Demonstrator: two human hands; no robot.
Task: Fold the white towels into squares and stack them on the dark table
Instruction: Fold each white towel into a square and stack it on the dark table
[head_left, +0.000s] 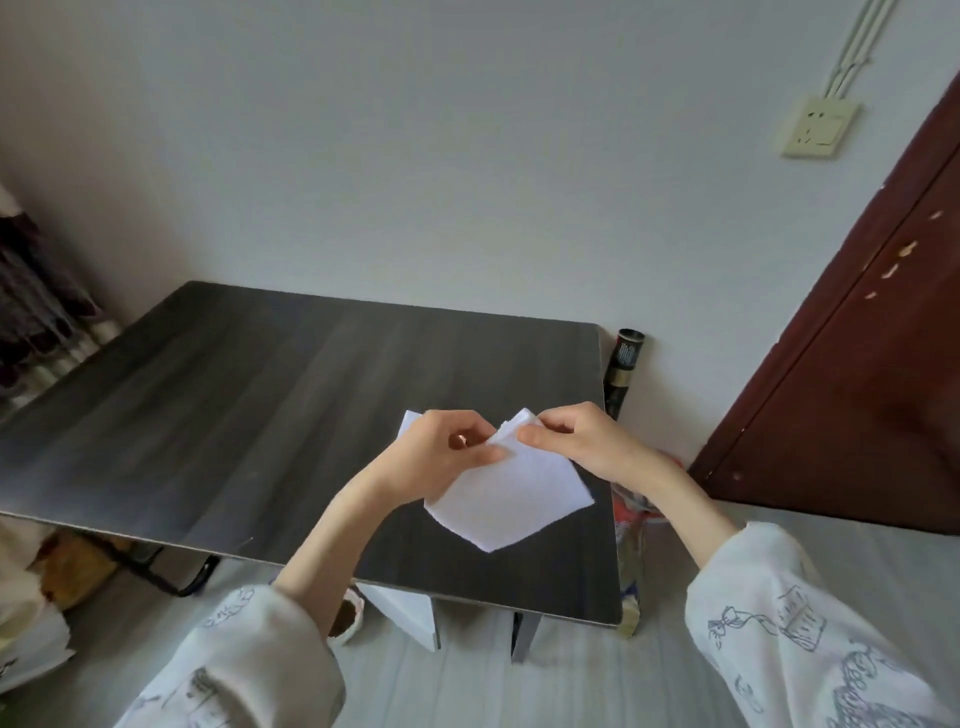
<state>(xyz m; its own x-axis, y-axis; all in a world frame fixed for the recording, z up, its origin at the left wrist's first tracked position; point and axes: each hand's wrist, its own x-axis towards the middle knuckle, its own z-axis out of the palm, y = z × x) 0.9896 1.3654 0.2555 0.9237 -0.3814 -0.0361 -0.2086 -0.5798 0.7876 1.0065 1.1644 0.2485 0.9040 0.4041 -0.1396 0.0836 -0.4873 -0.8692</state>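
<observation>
A white towel (506, 501) lies on the right part of the dark table (234, 405), turned so one corner points toward me. Its far edge is lifted off the wood. My left hand (441, 457) pinches that raised edge from the left, thumb on top. My right hand (576, 441) pinches the same edge from the right, and the two hands almost meet above the towel. A small white corner (410, 421) sticks out beyond my left hand; whether it belongs to this towel or another I cannot tell.
The table stands against a pale wall. A dark cylinder (626, 369) and colourful clutter sit in the gap at its right edge, beside a dark red door (857, 374). Bags lie on the floor at the left, white objects under the table.
</observation>
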